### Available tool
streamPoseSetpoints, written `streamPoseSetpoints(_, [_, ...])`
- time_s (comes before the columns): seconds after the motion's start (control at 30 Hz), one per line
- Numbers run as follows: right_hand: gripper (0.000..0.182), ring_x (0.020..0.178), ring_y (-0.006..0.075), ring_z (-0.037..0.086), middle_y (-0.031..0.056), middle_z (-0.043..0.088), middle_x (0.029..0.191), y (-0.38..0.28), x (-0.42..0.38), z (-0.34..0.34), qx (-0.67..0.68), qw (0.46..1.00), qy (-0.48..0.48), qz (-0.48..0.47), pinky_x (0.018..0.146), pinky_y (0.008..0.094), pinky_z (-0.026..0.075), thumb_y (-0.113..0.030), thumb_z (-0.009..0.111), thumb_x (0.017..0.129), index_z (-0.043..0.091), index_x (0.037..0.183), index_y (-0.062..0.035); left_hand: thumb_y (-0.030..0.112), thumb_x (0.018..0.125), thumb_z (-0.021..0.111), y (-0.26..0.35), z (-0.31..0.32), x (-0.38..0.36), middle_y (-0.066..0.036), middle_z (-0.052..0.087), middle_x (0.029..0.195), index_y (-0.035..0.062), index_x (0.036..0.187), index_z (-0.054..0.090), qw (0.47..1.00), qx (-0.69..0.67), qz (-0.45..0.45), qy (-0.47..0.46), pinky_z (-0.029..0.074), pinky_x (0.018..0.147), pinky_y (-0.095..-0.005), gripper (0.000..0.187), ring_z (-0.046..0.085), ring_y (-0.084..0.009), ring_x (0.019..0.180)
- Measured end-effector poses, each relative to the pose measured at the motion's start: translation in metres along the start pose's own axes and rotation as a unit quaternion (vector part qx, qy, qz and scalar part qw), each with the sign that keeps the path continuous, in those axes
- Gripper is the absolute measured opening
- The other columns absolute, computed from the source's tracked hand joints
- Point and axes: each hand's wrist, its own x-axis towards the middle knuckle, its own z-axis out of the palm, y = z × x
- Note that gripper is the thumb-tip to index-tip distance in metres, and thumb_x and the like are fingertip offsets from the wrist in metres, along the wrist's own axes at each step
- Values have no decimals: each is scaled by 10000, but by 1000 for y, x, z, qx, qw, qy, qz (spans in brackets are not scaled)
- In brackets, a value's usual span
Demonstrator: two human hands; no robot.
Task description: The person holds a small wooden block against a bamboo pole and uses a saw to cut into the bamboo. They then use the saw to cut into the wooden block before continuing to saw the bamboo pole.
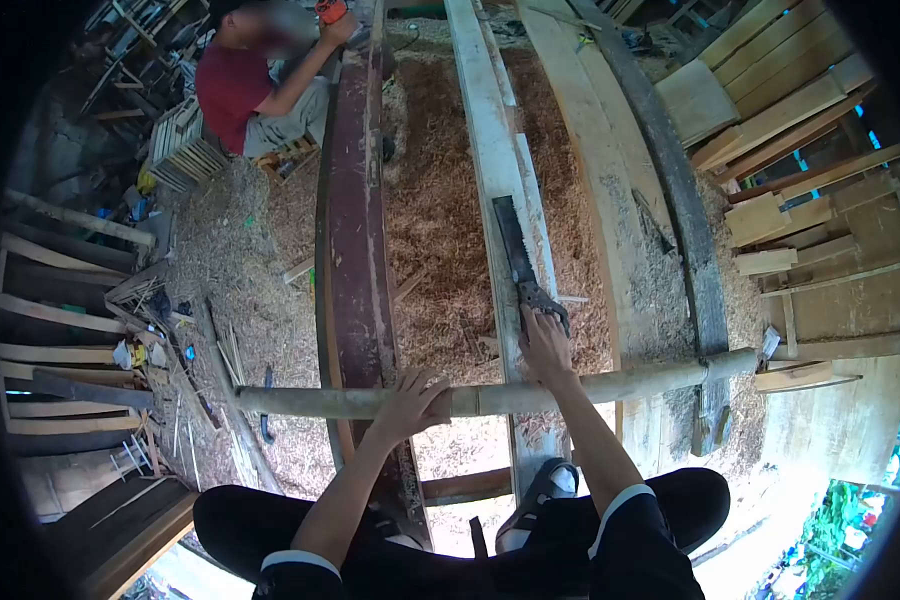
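A handsaw (515, 245) with a dark blade and black handle lies along the long whitish plank (482, 130), its blade tip pointing away from me. My right hand (547, 347) has its fingers around the saw's handle. A bamboo pole (620, 382) runs crosswise in front of me, over the planks. My left hand (412, 405) rests on the pole's left half with its fingers bent over it; their undersides are hidden. The right forearm crosses above the pole.
A dark red plank (355, 220) lies to the left and a wide pale board (600, 150) to the right, with sawdust (430, 200) between. Another person (245, 90) sits at the upper left, holding an orange tool (331, 11). Boards lean at the right (800, 80).
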Motion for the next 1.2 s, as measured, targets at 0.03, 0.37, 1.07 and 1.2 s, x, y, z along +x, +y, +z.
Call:
streamPoseSetpoints(0.03, [557,1158,374,547,186,610,1186,-5,3,-6,3,1000,-4,-1,1033,510,394,-190,605,888,475,1404,-24,507,798,740,-2,-7,6,-113,507,1390,150,1371,548,1000,4,15,2,306,1145,-512,702,405,-352,1357])
streamPoseSetpoints(0.37, [488,1240,378,482,195,563,1270,-49,-3,-17,-62,990,108,58,1075,543,317,-234,575,919,524,1364,-42,382,928,648,-6,-8,19,-96,600,1310,149,1359,574,996,-52,-53,52,366,1081,-517,495,490,-309,1283])
streamPoseSetpoints(1.07, [583,1380,463,412,240,410,1527,-157,-119,14,12,982,66,177,1135,551,324,-304,681,884,546,1422,-126,193,945,596,39,27,18,-178,554,1357,32,1353,547,956,-124,-73,256,286,1140,-551,441,451,-372,1311])
streamPoseSetpoints(1.2, [604,1402,432,402,231,386,1547,-150,-122,9,20,984,33,175,1118,622,303,-332,671,884,524,1445,-162,172,900,633,40,30,16,-193,548,1350,28,1334,563,943,-129,-65,299,290,1136,-556,463,447,-389,1310])
